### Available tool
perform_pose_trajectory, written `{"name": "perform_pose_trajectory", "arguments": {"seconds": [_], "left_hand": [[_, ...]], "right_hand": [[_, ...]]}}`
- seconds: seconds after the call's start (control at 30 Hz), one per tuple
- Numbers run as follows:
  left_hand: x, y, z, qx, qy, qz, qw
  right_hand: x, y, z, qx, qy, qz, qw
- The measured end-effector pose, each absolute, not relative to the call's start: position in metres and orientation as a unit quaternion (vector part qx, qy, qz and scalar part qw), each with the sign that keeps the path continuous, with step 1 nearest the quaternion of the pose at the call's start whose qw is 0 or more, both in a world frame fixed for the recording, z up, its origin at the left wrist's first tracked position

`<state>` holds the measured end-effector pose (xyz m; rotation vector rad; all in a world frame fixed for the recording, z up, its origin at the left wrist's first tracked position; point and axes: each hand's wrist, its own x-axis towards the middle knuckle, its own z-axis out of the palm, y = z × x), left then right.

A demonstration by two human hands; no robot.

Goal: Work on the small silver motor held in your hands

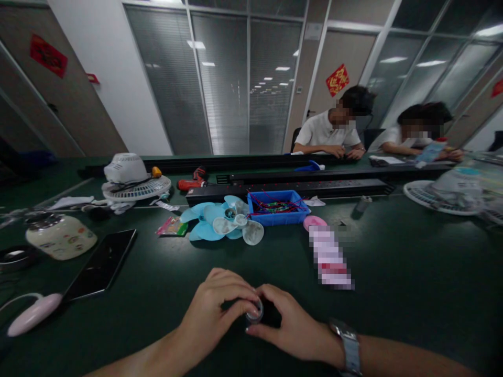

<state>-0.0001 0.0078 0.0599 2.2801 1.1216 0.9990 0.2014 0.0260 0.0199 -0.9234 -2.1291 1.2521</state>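
Head view: left hand (pixel 212 309) and right hand (pixel 296 324), fingers clamped on a small grey cylinder (pixel 253 317) between them, over the desk (pixel 168 272). Beyond the fingers, light-blue fan blades (pixel 206 230) and a blue bin (pixel 281 217) of wires (pixel 275 207); well left, a black-screened device (pixel 102 263).

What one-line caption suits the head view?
Left hand and right hand hold a small cylindrical object at a green table, blue fan blades and blue bin beyond.

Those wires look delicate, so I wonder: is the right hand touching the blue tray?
Apart. The head view shows a stretch of green tabletop between the right hand and the blue tray.
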Motion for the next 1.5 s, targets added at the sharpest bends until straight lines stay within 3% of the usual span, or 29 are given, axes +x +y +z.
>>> {"name": "perform_pose_trajectory", "arguments": {"seconds": [0.33, 0.6, 0.9, 1.5], "left_hand": [[-0.001, 0.008, 0.052, 0.82, 0.379, 0.368, 0.22], [0.001, 0.014, 0.054, 0.775, 0.42, 0.341, 0.328], [-0.014, 0.027, 0.068, 0.829, 0.347, 0.227, 0.375], [0.007, 0.004, 0.055, 0.768, 0.492, 0.325, 0.25]], "right_hand": [[0.201, 0.025, 0.019, -0.338, -0.782, 0.459, 0.253], [0.201, 0.026, 0.017, -0.333, -0.792, 0.446, 0.251], [0.201, 0.025, 0.02, -0.344, -0.789, 0.446, 0.244], [0.2, 0.025, 0.021, -0.338, -0.789, 0.451, 0.245]]}}
